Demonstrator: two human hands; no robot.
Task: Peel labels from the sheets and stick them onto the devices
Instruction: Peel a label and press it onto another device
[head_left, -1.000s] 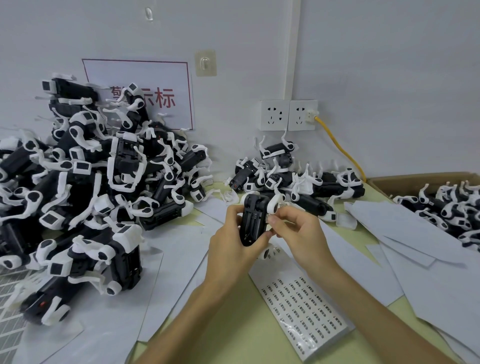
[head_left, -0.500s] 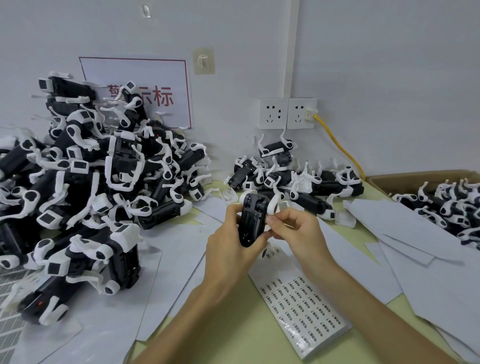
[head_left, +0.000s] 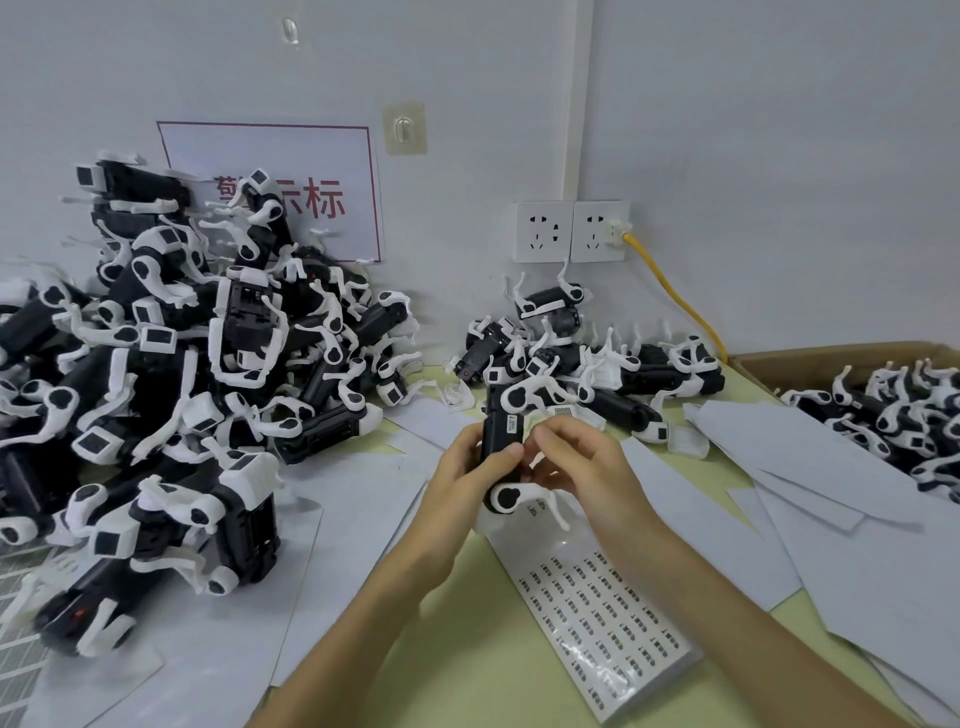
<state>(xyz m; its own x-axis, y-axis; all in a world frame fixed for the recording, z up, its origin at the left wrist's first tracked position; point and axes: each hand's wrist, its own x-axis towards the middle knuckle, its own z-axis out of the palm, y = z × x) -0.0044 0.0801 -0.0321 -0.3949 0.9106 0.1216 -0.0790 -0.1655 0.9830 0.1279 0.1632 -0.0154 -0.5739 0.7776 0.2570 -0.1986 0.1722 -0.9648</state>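
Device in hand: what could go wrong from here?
1. The label on the device looks small; the right hand may leave it crooked or an edge lifted.
2. The device's white arm hangs over the sheet and might snag labels.
3. The left hand holds it by the near pile; done and undone units could mix.

Both hands, left hand (head_left: 457, 483) and right hand (head_left: 582, 467), are gripping a black-and-white plastic device (head_left: 501, 441) above a white sheet of printed labels (head_left: 602, 608).

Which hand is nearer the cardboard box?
Right. The right hand is at the side of the held device facing the cardboard box; the left hand grips its opposite side, farther away.
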